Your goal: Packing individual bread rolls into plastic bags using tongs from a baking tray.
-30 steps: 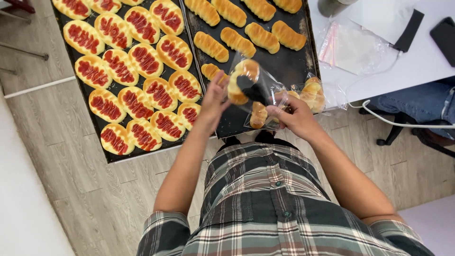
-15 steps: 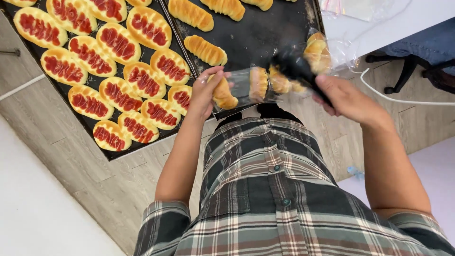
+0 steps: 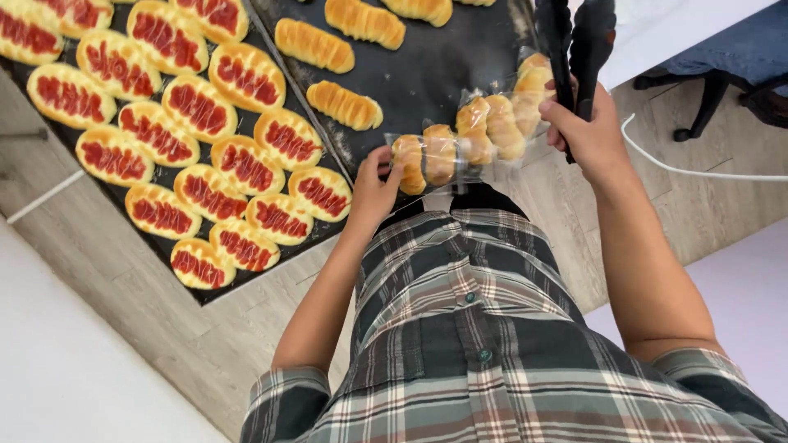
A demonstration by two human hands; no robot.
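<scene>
We are pinching the near end of a clear bag of rolls (image 3: 460,148) with our left hand (image 3: 373,187), fingers closed on the plastic. The bag is hanging just off the near edge of the right baking tray (image 3: 443,78), stretching from that hand toward our right hand (image 3: 587,131). The right hand is clamping shut around black tongs (image 3: 574,41), which are pointing up over the tray's right edge; the bag's far end is lying just beside it. Ridged rolls (image 3: 345,105) are sitting on this tray. Red-topped buns (image 3: 197,111) are filling the left tray (image 3: 205,297).
</scene>
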